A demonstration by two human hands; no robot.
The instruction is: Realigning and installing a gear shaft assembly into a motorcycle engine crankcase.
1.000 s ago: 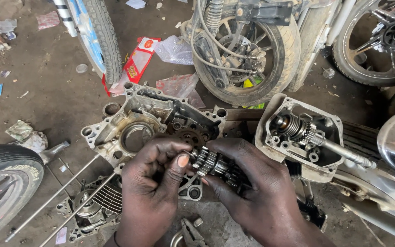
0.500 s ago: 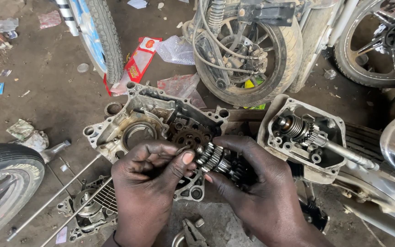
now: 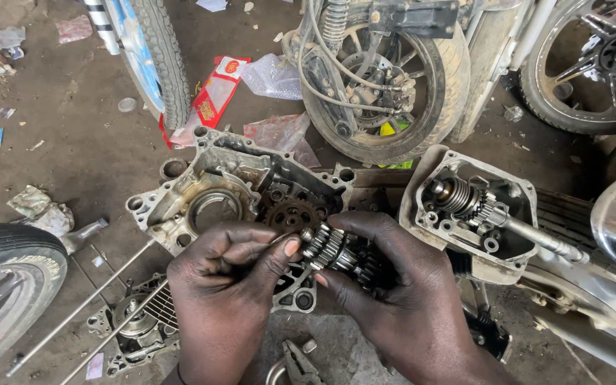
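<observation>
Lying on dirty concrete floor (image 3: pixel 73 135), engine casing (image 3: pixel 208 192).

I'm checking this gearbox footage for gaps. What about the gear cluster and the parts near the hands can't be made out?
Head view only:
- Gear cluster: its far end is hidden inside the right hand.
- Crankcase half: its lower edge is covered by the left hand.
- Pliers: handles cut off by the bottom edge.
- Gear tooth condition: too small to judge.
- Cylinder head: partly under two long rods.
</observation>
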